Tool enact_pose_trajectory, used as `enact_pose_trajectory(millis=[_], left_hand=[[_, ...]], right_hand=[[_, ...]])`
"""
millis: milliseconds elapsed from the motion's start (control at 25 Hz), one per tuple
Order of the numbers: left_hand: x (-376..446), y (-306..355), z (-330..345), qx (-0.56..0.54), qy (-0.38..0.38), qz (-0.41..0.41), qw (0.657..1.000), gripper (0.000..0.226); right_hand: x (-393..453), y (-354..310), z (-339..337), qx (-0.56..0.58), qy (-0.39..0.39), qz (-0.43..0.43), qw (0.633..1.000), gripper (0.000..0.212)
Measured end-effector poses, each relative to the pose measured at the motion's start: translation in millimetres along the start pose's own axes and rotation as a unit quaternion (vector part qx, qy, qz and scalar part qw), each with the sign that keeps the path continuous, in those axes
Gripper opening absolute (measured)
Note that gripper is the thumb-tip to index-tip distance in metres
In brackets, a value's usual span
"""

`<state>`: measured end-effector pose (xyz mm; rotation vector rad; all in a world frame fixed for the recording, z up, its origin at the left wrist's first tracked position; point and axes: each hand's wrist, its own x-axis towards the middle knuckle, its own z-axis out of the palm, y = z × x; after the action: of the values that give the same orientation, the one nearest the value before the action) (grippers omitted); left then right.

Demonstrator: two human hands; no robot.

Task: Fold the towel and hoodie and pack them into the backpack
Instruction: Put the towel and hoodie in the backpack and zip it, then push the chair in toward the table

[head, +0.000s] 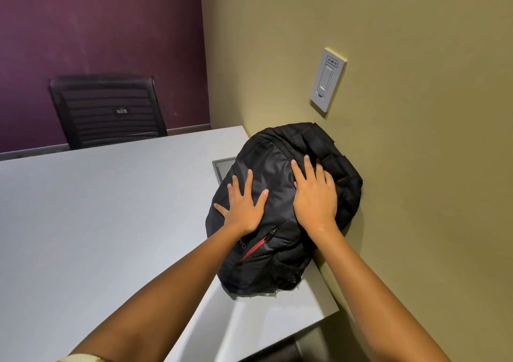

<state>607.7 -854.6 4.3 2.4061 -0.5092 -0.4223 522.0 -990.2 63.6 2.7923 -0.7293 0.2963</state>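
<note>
Bulging black nylon backpack with red zip trim lies on the pale grey table, at its right edge, back side against the olive wall. Towel and hoodie not visible; likely already inside, can't confirm. Red front zip looks closed; main zip can't be seen.

Left hand: flat, fingers spread, palm pressing the bag's front panel. Right hand: flat, fingers straight and close together, pressing nearer the top by the straps. Neither grips anything.

Looks like the final press-down/settle step. Doing it well: push straight down with even palms, not sideways; the wall already stops the far side. Check the main zip is fully run.

Room: the bag's lower end sits near the table's near right corner, so don't slide it toward you. A grey inset panel is partly under the bag. Plenty of bare tabletop to the left. Black mesh chair stands at the far edge, well apart. Wall switch above the bag, clear.
</note>
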Motion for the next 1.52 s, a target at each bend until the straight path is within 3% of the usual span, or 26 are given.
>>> enact_pose_trajectory(millis=[480, 600, 800, 1080, 1520], left_hand=[[-41.2, -49.8, -27.2, 0.062, 0.004, 0.024, 0.998, 0.064], [-55.6, -76.4, -49.8, 0.054, 0.023, -0.013, 0.998, 0.064], [-100.2, -123.4, -85.7, 0.003, 0.08, -0.05, 0.996, 0.059], [-206.0, -212.2, -121.3, -0.047, 0.124, -0.091, 0.987, 0.054], [-395.4, -315.3, -147.9, -0.033, 0.141, -0.157, 0.977, 0.052]], right_hand=[[-15.8, -49.4, -35.6, 0.047, -0.021, 0.051, 0.997, 0.063], [-23.0, -72.6, -39.3, 0.113, 0.001, 0.014, 0.994, 0.07], [-49.2, -129.8, -41.9, 0.215, 0.012, -0.049, 0.975, 0.066], [-135.8, -222.0, -55.4, 0.293, 0.005, -0.14, 0.946, 0.055], [-310.8, -301.0, -77.4, 0.357, -0.074, -0.179, 0.914, 0.058]])
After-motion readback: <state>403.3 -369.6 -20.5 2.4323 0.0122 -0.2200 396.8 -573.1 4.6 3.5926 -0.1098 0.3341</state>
